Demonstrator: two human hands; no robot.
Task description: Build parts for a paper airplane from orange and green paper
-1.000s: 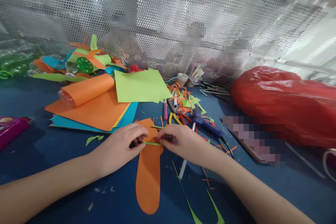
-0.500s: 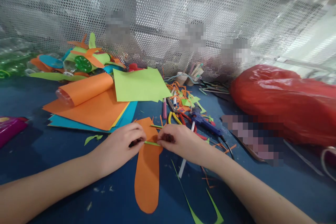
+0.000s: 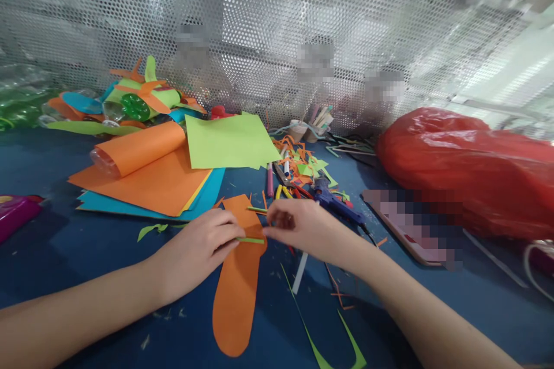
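An orange paper cutout (image 3: 237, 300) with a rounded lower end lies on the blue table, tilted slightly. Across it runs a thin green paper strip (image 3: 253, 240). My left hand (image 3: 201, 253) has its fingers pressed together on the strip's left end, resting on the cutout. The strip's right end shows free. My right hand (image 3: 309, 230) is at the cutout's right edge, fingers curved and thumb apart from them, with nothing seen between. Another short green strip (image 3: 256, 209) lies above, over the cutout's upper part.
A blue glue gun (image 3: 340, 204) lies right of my right hand, its white glue stick (image 3: 300, 272) poking out below. Orange, yellow and blue sheets (image 3: 151, 181) are stacked at left. A green sheet (image 3: 231, 141), paper scraps (image 3: 303, 161), a phone (image 3: 402, 230) and a red bag (image 3: 454, 167) lie around.
My right fingers have come off the green strip's right end and opened slightly. The cutout's lower end has swung a little to the left. My left hand stays on the strip.
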